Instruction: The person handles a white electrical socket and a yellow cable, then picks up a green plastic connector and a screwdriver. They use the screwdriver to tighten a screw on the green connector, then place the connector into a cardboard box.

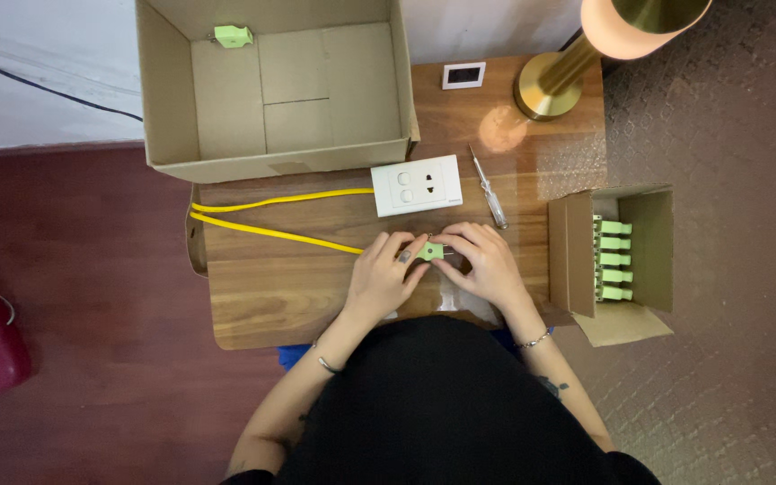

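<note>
Green plug (430, 251), held between both hands near the table's (253, 305) front edge, long axis running left to right. Left hand (383, 274) pinches its left end; right hand (484, 260) closes fingertips on its right end. Yellow cable (271, 232) trails leftward from it. Beyond lie a white socket plate (416, 185) and screwdriver (490, 190).

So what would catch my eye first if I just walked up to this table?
Probably the bright yellow cable looping across the wooden table to the small green plug that the left hand and right hand hold together at the middle. Behind them lies a white wall socket, and a brass lamp glows at the far right corner.
</note>
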